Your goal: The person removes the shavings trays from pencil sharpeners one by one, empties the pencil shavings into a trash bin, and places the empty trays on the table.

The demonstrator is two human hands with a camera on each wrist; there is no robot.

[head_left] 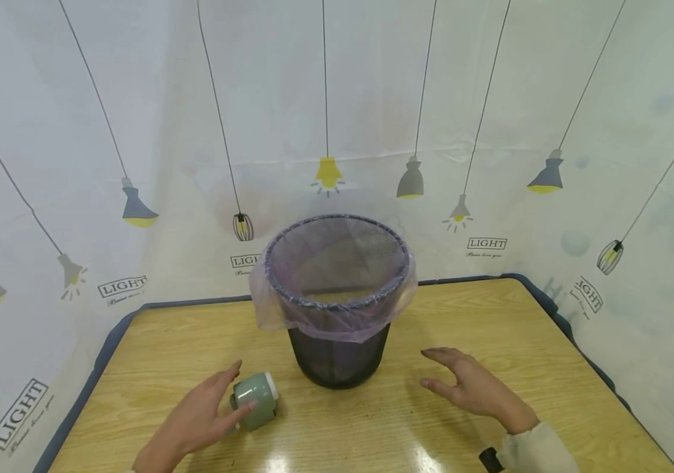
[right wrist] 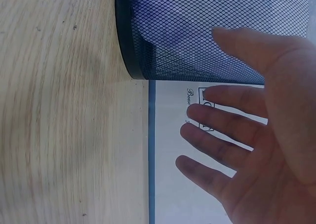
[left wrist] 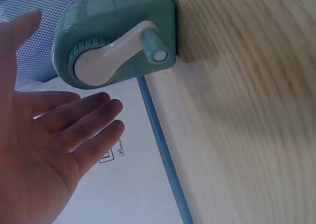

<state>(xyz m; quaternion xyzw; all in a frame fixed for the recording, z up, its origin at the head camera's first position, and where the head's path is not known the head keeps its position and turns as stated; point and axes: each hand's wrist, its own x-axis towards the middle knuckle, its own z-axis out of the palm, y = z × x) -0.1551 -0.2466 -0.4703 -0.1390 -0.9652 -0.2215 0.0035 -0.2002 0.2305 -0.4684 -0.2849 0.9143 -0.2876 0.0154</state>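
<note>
A green crank device [head_left: 261, 394] at lower left and black mesh bin [head_left: 337, 364] with lilac liner [head_left: 345, 326] at centre contrast with a yellow, wood-grained surface [head_left: 154, 355].

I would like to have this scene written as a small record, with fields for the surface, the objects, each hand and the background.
Surface: wooden table
Container: black mesh bin, upright, translucent purple liner draped over its rim
Small object: green crank device, left of the bin and nearer the person
Left hand: open beside the device, not gripping it; contact unclear
Right hand: open, right of the bin, holding nothing
Background: white sheet with printed hanging lamps
</note>
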